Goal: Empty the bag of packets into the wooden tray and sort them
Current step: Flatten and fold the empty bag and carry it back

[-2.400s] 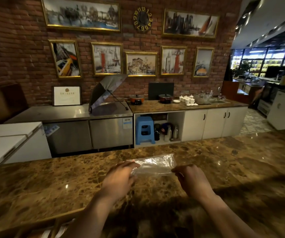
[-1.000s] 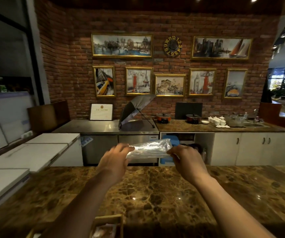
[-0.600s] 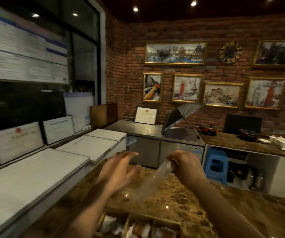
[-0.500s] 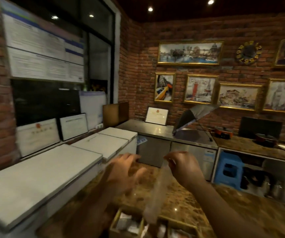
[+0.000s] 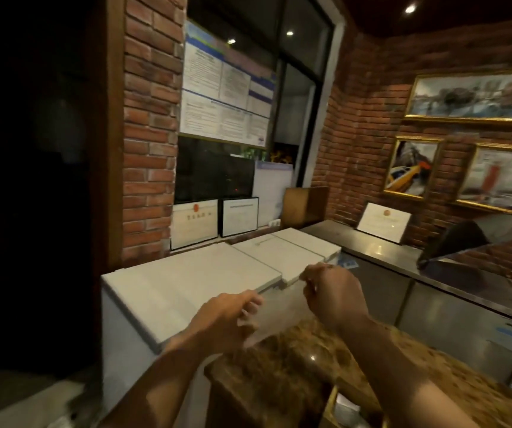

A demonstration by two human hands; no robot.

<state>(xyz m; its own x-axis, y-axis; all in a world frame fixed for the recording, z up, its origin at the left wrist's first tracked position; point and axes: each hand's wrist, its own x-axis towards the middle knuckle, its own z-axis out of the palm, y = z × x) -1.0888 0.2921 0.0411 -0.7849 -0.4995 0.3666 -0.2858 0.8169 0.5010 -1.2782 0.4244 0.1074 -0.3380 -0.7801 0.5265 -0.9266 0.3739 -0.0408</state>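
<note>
A clear, limp plastic bag point(image 5: 274, 316) hangs stretched between my two hands above the left end of the brown marble counter point(image 5: 291, 366). My right hand point(image 5: 332, 291) pinches its upper edge. My left hand point(image 5: 227, 319) grips its lower left part. The bag looks flat and see-through; I see no packets in it. A corner of the wooden tray point(image 5: 332, 406) shows at the bottom edge, with a pale packet point(image 5: 347, 407) lying inside it.
White chest freezers point(image 5: 193, 285) stand just left of the counter's end. A steel worktop point(image 5: 381, 251) runs along the brick wall behind, with a framed certificate point(image 5: 384, 222) and a dark umbrella point(image 5: 455, 242) on it. The far left is dark.
My view has swung far to the left. The bag hung from my right hand alone with the left hand open; now my left hand has closed on it too.
</note>
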